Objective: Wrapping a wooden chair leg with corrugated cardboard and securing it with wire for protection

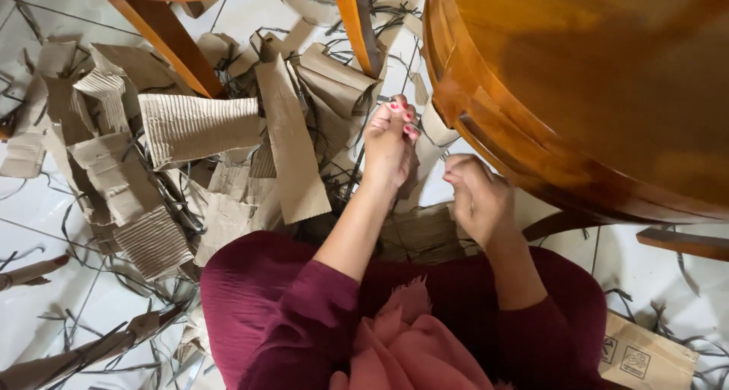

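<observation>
- The left hand [389, 143] is raised just beside the rim of the round wooden table [607, 94], fingertips pinched together around something thin and dark (too small to tell what it is; it may be one of the dark strips).
- The right hand [477, 196] sits lower, just under the table's curved edge, curled shut with thumb against forefinger; what it pinches, if anything, I cannot tell.
- The two hands are near each other but not touching.
- Both arms come out of maroon sleeves [304, 314], and a pink fringed cloth [410, 344] lies between them, on the side of the hands away from the table.
- Left of the table, a heap of torn cardboard [197, 128] covers the pale tiled floor [45, 200]: corrugated pieces, some curled, some flat.
- One long flat strip [292, 147] of cardboard lies slanted in that heap, just left of the left hand.
- Thin dark strips [99, 337] lie scattered across the tiles among the cardboard, well to the left of the table and also below it.
- A curved chair leg [171, 41] stands in the heap, left of the table; a second leg [357, 25] rises nearer the table rim.
- A folded carton [645, 356] with printed marks lies on the floor below the table, beside the right sleeve.
</observation>
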